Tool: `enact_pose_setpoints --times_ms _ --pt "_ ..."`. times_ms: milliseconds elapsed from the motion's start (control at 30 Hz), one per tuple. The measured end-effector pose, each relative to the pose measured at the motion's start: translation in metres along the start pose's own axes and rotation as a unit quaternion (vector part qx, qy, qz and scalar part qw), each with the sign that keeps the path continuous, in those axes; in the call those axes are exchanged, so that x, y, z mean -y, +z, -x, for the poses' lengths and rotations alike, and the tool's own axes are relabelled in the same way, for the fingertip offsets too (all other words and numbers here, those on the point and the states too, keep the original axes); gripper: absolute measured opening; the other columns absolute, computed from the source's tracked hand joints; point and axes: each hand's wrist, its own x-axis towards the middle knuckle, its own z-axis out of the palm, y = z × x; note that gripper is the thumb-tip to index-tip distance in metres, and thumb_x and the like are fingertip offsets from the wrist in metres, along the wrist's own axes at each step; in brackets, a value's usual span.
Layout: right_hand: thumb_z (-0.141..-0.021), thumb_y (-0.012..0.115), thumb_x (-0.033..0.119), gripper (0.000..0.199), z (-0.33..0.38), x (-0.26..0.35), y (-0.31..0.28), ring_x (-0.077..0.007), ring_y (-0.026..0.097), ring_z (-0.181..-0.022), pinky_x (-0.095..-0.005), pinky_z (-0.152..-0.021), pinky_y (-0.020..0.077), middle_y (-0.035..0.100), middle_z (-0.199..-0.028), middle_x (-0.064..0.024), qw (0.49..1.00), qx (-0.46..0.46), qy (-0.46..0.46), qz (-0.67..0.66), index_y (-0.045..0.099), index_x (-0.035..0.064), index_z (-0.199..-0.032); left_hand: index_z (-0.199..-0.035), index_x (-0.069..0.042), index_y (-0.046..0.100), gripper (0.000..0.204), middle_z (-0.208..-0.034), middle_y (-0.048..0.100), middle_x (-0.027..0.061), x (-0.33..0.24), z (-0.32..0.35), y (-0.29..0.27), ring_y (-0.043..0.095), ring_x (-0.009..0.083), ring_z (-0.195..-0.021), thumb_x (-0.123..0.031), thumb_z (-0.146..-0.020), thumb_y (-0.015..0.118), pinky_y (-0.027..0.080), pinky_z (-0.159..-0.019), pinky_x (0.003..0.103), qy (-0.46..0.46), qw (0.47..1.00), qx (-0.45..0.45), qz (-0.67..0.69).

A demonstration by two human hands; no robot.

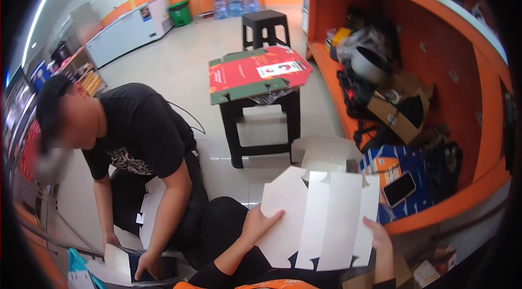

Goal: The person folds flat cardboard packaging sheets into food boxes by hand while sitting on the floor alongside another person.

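Observation:
A white die-cut cardboard box blank (318, 218) is spread out in front of me, with creased panels and notched flaps. At its left edge my left hand (261, 225) grips the board, thumb on top and the other fingers mostly hidden beneath. My right hand (379, 236) is closed on the right edge, its fingers partly behind the board. Just beyond the blank lies another pale cardboard piece (326, 150) on the floor.
A co-worker (141, 131) crouches at left, hands on a white-and-dark box piece (120, 263). Ahead, a black stool (261, 150) carries red-and-green flat cardboard (244, 74). To the right, a phone (398, 189) lies on a blue box (375, 161) beside a cluttered orange shelf (331, 74).

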Motion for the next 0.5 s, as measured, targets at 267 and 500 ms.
enact_pose_setpoints --times_ms 267,500 --pt "-0.081 0.057 0.023 0.051 -0.004 -0.037 -0.011 -0.031 0.052 -0.102 -0.044 -0.089 0.0406 0.051 -0.114 -0.0155 0.996 0.076 0.013 -0.047 0.038 -0.0009 -0.123 -0.102 0.005 0.056 0.053 -0.089 0.063 0.017 0.009 -0.002 -0.027 0.063 0.0232 -0.077 -0.037 -0.071 0.067 0.049 -0.07 0.031 -0.043 0.996 0.067 0.047" --pt "-0.082 0.055 0.018 0.046 0.005 -0.042 0.051 -0.0273 0.048 -0.105 -0.0422 -0.09 0.0384 0.048 -0.115 -0.0158 0.984 0.1 -0.036 -0.141 0.039 0.0005 -0.122 -0.135 -0.005 0.018 0.074 -0.116 0.05 0.0125 -0.006 0.005 -0.077 0.053 0.0186 -0.1 -0.059 -0.086 0.022 0.04 -0.087 0.031 0.063 0.704 0.338 0.622"
